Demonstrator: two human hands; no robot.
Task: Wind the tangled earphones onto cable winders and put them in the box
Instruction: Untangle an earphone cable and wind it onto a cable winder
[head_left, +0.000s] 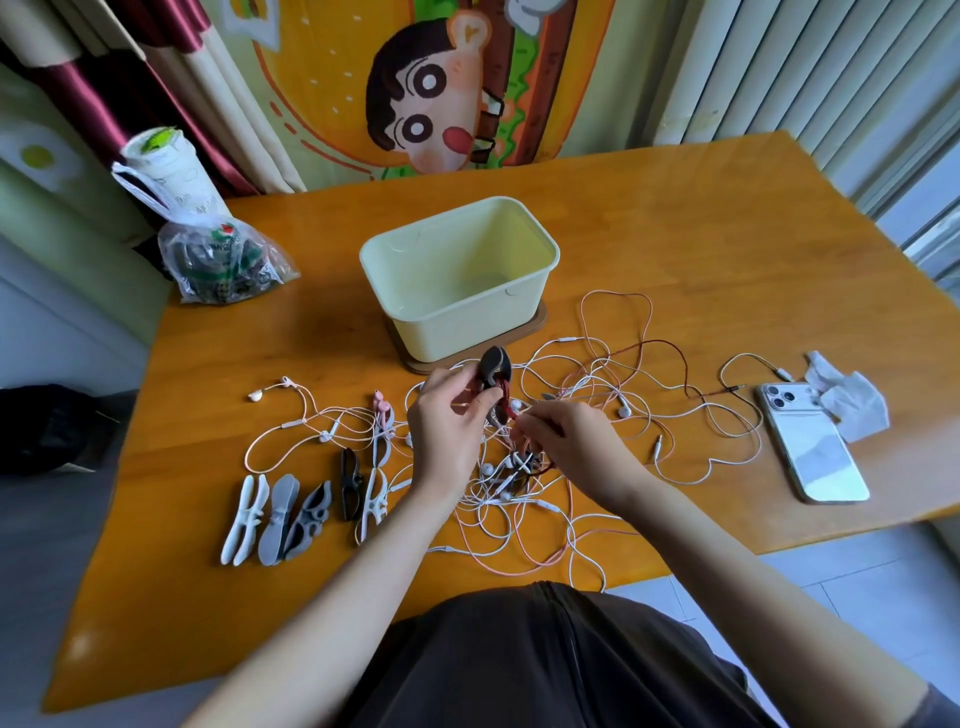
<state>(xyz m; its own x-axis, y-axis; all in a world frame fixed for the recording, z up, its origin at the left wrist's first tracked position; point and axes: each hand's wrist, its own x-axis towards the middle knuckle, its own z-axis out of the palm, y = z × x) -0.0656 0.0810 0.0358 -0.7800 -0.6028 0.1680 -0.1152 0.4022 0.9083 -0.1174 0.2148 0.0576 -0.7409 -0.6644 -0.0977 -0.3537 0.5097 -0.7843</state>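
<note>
My left hand (449, 431) grips a dark oval cable winder (493, 368), thumb and fingers curled round its lower half. The winder stands upright above the hand, lifted off the orange wooden bench (701, 234). It is just in front of the pale yellow plastic box (447, 332), which stands open on a brown tray (537, 319).

Several turns of dark red earphone cable (503, 402) wrap the winder's waist. My right hand (566, 447) sits just beside the left, and as far as I can see its fingertips pinch that red cable where it leaves the winder. The rest of the cable arcs away to the right across the bench, ending near a white smartphone (813, 447).

Under and around both hands sprawls the tangle of white and pink earphones (506, 486), lying loose on the bench. To the left of my left forearm, a row of spare white, grey and black winders (278, 514) lies side by side. A crumpled white tissue (852, 405) lies by the smartphone's far end.
</note>
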